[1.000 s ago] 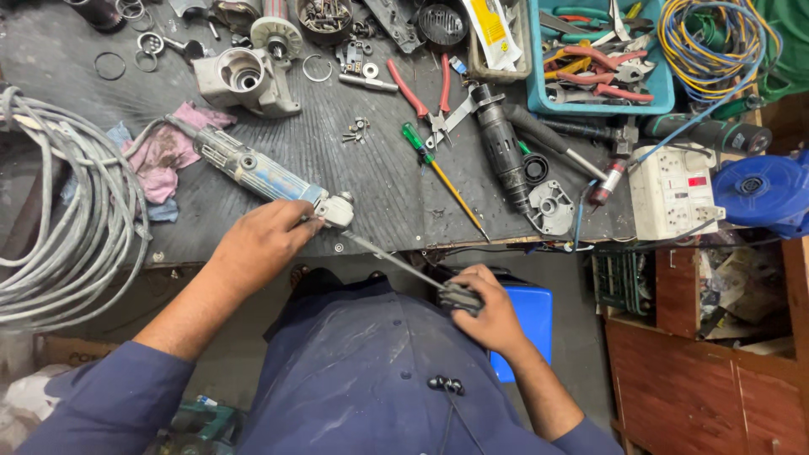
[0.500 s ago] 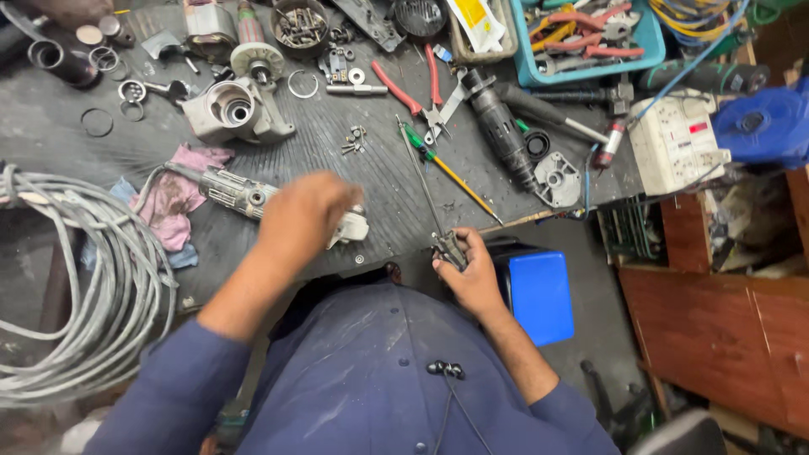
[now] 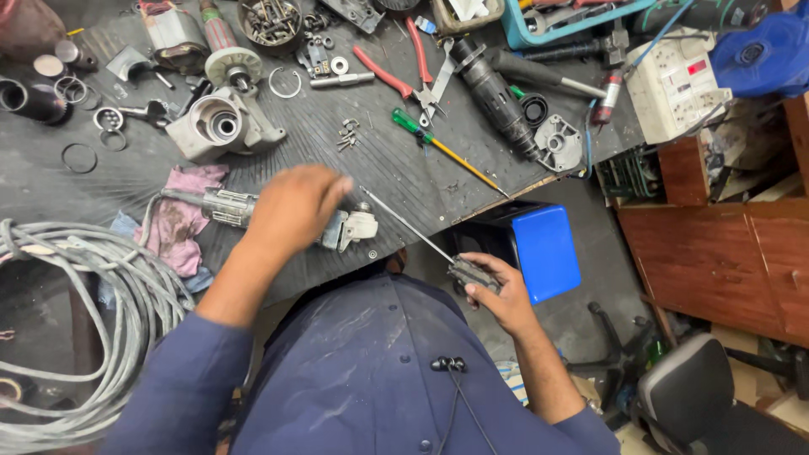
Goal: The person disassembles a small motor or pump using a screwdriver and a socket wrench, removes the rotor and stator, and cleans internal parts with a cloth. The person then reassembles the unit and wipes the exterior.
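Note:
My left hand (image 3: 291, 206) hovers, blurred, over the middle of a grey angle grinder (image 3: 223, 205) lying on the dark bench, fingers stretched toward its gear head (image 3: 358, 227). Whether it grips anything is unclear. My right hand (image 3: 506, 299) is below the bench edge, closed on the dark handle of a long screwdriver (image 3: 404, 223). The thin shaft slants up-left and its tip ends just above the grinder's head.
A pink rag (image 3: 181, 223) and a coil of grey cable (image 3: 76, 312) lie at the left. A metal gear housing (image 3: 219, 126), green screwdriver (image 3: 434, 145), red pliers (image 3: 396, 72), black motor body (image 3: 493, 93) and loose screws crowd the bench. A blue stool (image 3: 548, 248) stands below its edge.
My left hand has shifted along the grinder and its fingers now stretch toward the head. The right hand has kept hold of the screwdriver, its tip still near the grinder's head. The view has shifted.

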Motion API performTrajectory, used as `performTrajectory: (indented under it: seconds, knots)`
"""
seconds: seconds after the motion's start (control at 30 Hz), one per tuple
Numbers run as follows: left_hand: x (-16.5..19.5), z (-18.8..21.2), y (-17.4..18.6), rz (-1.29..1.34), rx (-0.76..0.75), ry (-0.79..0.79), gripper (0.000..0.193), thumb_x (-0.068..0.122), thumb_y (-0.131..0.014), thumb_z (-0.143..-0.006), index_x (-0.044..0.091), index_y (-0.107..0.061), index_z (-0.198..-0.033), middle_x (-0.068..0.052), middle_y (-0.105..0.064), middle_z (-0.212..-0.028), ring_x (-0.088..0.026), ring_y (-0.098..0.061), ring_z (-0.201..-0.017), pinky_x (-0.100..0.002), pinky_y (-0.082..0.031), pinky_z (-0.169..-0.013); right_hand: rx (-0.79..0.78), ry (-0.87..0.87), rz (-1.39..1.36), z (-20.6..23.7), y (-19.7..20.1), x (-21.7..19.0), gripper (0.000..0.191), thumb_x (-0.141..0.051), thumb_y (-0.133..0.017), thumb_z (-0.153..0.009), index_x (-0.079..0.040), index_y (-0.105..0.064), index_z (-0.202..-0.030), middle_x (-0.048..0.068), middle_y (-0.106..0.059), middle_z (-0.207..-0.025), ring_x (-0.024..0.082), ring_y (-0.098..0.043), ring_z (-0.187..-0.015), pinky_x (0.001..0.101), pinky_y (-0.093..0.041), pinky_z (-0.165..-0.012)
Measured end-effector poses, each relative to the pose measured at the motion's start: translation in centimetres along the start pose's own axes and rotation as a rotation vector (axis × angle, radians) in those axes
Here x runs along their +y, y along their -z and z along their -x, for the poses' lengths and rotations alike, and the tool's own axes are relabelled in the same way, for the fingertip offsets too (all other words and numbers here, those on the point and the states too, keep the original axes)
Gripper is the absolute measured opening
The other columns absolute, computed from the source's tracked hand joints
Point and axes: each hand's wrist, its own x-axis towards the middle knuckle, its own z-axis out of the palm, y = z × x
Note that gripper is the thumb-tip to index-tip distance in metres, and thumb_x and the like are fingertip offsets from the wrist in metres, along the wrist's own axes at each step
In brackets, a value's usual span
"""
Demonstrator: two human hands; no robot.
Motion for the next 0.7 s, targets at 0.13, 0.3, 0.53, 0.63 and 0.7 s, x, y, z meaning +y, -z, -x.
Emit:
performTrajectory:
  seconds: [0.13,0.3,0.53,0.63,0.7]
  knots:
    - [0.3,3.1,2.1,-0.064,-0.032,-0.344,0.068,0.060,-0.071,-0.077,0.006,-0.070,-0.119,-0.010,-0.072,-0.108,-0.032,-0.065,-0.101,-0.045,-0.047,-0.087,-0.003,-0.013,-0.034,0.6,0.4,0.5,0.049,-0.008,-0.073,-0.085,0.002,-0.064,-0.132,0.008,-0.070,-0.095,0.010,-0.061,-0.070,0.0256,-0.051,-0.058]
    - [1.2,3.3,2.5,-0.115,-0.057,-0.289,0.068,0.056,-0.075,-0.070,0.011,-0.070,-0.119,-0.008,-0.073,-0.109,-0.028,-0.066,-0.102,-0.042,-0.047,-0.085,-0.050,-0.055,0.119,0.5,1.0,0.8,0.048,-0.010,-0.074,-0.082,-0.001,-0.069,-0.129,0.006,-0.072,-0.100,0.006,-0.058,-0.068,0.0222,-0.047,-0.057]
    - [1.6,2.7,-0.4,-0.061,0.032,-0.212,0.039,0.040,-0.079,-0.079,0.011,-0.071,-0.105,-0.008,-0.071,-0.101,-0.029,-0.067,-0.099,-0.044,-0.048,-0.087,-0.085,-0.049,0.116,-0.4,1.8,0.1,0.048,-0.011,-0.074,-0.082,-0.002,-0.070,-0.128,0.004,-0.072,-0.103,0.005,-0.058,-0.070,0.0212,-0.047,-0.058]
    - [1.5,2.7,-1.1,-0.038,0.029,-0.175,0.032,0.035,-0.077,-0.080,0.010,-0.070,-0.100,-0.008,-0.071,-0.099,-0.029,-0.067,-0.097,-0.044,-0.049,-0.083,-0.104,-0.025,0.158,-0.4,2.2,-0.4,0.047,-0.011,-0.074,-0.082,-0.002,-0.070,-0.128,0.004,-0.072,-0.104,0.005,-0.059,-0.072,0.0209,-0.048,-0.059]
    - [1.5,2.8,-1.3,-0.031,0.026,-0.166,0.030,0.035,-0.077,-0.079,0.011,-0.070,-0.096,-0.008,-0.071,-0.096,-0.029,-0.068,-0.095,-0.044,-0.049,-0.082,-0.114,-0.007,0.187,-0.5,2.4,-0.6,0.046,-0.011,-0.074,-0.083,-0.002,-0.070,-0.128,0.004,-0.072,-0.105,0.005,-0.060,-0.073,0.0208,-0.048,-0.060]
